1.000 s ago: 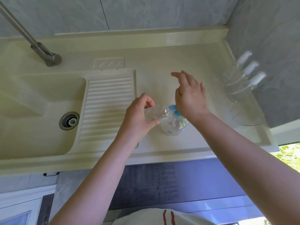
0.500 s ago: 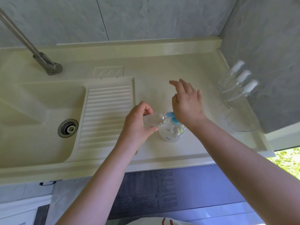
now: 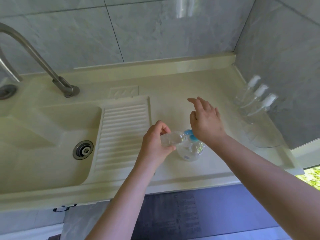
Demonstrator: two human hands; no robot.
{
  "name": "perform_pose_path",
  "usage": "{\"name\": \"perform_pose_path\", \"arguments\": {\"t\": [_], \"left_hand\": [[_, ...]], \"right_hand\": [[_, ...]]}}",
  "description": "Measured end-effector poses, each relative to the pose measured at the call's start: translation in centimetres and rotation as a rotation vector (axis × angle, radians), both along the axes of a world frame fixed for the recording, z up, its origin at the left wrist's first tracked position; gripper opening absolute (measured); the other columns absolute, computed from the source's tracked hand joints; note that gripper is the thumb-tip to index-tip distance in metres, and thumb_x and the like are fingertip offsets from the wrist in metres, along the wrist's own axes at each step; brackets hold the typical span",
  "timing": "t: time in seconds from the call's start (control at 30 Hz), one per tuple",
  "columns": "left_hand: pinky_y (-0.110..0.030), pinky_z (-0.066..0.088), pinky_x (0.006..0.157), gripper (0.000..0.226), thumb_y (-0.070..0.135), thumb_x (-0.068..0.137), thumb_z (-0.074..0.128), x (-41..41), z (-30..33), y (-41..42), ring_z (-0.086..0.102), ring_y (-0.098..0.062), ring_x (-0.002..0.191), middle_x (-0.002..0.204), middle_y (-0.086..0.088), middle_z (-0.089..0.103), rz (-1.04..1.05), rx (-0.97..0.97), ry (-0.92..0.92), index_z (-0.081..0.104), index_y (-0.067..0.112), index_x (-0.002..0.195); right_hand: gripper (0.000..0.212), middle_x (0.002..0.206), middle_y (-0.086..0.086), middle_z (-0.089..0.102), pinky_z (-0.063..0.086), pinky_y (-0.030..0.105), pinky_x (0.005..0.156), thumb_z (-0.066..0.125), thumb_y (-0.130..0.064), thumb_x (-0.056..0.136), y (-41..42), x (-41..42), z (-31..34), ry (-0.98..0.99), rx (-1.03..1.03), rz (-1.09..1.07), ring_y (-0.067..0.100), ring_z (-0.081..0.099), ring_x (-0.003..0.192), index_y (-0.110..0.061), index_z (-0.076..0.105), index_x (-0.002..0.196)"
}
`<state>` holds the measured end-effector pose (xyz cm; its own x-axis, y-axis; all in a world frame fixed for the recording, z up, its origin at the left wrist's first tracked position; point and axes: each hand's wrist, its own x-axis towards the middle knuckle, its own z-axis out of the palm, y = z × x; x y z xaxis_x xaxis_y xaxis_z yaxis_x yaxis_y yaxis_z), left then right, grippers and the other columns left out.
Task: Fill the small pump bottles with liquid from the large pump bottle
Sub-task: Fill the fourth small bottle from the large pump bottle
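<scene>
From the head camera, the large pump bottle (image 3: 190,150) stands upright on the cream counter (image 3: 173,94), right of the ribbed draining board (image 3: 123,130) and near the counter's front edge. It is clear, with a blue pump head (image 3: 190,134) on top.

The left hand (image 3: 156,141) holds a small clear bottle (image 3: 172,139) tilted almost flat, its open end touching or just beside the blue pump head; the fingers and thumb are curled round the bottle's body. How much liquid is inside cannot be told.

The right hand (image 3: 206,122) sits over the pump head, with the heel of the palm on or just above it; contact itself is hidden by the hand. Its fingers are straight and slightly spread, pointing to the far left, and hold nothing.

At the far right of the counter, against the grey wall, three small pump bottles (image 3: 254,101) with white pump tops stand in a row inside a clear container (image 3: 265,135), well apart from both hands.

On the left, the sink basin (image 3: 43,144) has a metal drain (image 3: 83,149) in its floor, and a metal tap (image 3: 43,61) rises from the far rim. Grey tiles (image 3: 138,28) cover the far wall.
</scene>
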<state>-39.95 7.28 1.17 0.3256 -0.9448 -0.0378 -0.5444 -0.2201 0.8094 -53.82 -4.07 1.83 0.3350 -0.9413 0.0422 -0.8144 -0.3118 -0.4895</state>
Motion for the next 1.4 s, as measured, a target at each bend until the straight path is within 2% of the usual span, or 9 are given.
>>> {"name": "perform_pose_path", "arguments": {"t": [0.1,0.3,0.53,0.63,0.83,1.03,1.23,1.4], "left_hand": [[-0.004,0.037,0.075,0.045,0.008,0.066,0.085,0.0,0.1,0.1,0.053,0.002,0.093,0.098,0.009,0.059,0.001,-0.019,0.017,0.052,0.021,0.093],[-0.005,0.038,0.074,0.044,0.006,0.066,0.084,0.1,-0.1,0.1,0.054,-0.002,0.092,0.098,0.007,0.060,0.006,-0.016,0.008,0.052,0.022,0.092],[-0.005,0.037,0.075,0.045,0.009,0.067,0.084,0.0,0.2,0.1,0.055,-0.004,0.095,0.099,0.009,0.059,-0.001,-0.020,-0.005,0.051,0.024,0.092],[-0.005,0.037,0.075,0.045,0.009,0.066,0.085,0.0,0.1,0.2,0.056,-0.005,0.095,0.099,0.008,0.059,0.001,-0.034,0.000,0.052,0.023,0.092],[-0.006,0.038,0.074,0.044,0.007,0.065,0.085,-0.1,0.1,0.1,0.057,-0.007,0.093,0.097,0.007,0.061,0.006,-0.035,-0.009,0.053,0.024,0.091],[-0.005,0.038,0.076,0.045,0.009,0.064,0.086,0.1,0.4,0.2,0.057,-0.004,0.093,0.097,0.008,0.061,0.006,-0.035,0.006,0.054,0.024,0.091],[-0.006,0.039,0.075,0.045,0.008,0.062,0.086,-0.1,0.1,0.0,0.057,-0.004,0.091,0.096,0.009,0.061,0.009,-0.029,-0.010,0.054,0.024,0.090],[-0.006,0.039,0.079,0.045,0.009,0.062,0.087,-0.1,0.1,0.2,0.057,-0.003,0.093,0.096,0.011,0.061,0.011,-0.042,0.005,0.054,0.026,0.089]], "right_hand": [[0.051,0.154,0.008,0.037,0.020,0.055,0.117,0.042,-0.017,0.096,-0.3,0.0,0.6,-0.055,0.022,-0.006,0.028,0.033,0.143,-0.026,0.037,0.147],[0.056,0.158,0.001,0.033,0.012,0.053,0.121,0.035,-0.013,0.096,0.2,0.5,0.1,0.052,0.031,0.023,0.026,0.025,0.148,-0.034,0.035,0.148],[0.054,0.155,0.007,0.035,0.015,0.056,0.119,0.042,-0.014,0.097,-0.5,0.1,1.0,-0.020,0.034,0.028,0.029,0.030,0.144,-0.025,0.034,0.149],[0.054,0.157,0.004,0.033,0.009,0.055,0.120,0.038,-0.013,0.099,-0.2,0.3,0.9,0.013,0.016,0.042,0.031,0.021,0.148,-0.028,0.033,0.150],[0.047,0.162,0.003,0.025,-0.003,0.057,0.121,0.029,-0.024,0.104,-0.1,0.2,0.0,0.105,0.026,0.011,0.034,0.003,0.152,-0.032,0.030,0.150],[0.051,0.161,0.005,0.025,0.000,0.060,0.119,0.039,-0.025,0.102,-0.6,0.3,1.2,0.082,0.010,0.019,0.035,0.004,0.152,-0.029,0.028,0.151],[0.060,0.165,0.009,0.011,0.000,0.055,0.122,0.034,-0.015,0.099,0.2,0.3,0.2,0.086,0.015,0.004,0.033,0.003,0.153,-0.034,0.022,0.154],[0.059,0.164,0.015,0.006,0.000,0.056,0.120,0.037,-0.024,0.101,-0.3,0.0,0.7,0.017,0.145,-0.041,0.032,0.004,0.152,-0.033,0.016,0.155]]}}
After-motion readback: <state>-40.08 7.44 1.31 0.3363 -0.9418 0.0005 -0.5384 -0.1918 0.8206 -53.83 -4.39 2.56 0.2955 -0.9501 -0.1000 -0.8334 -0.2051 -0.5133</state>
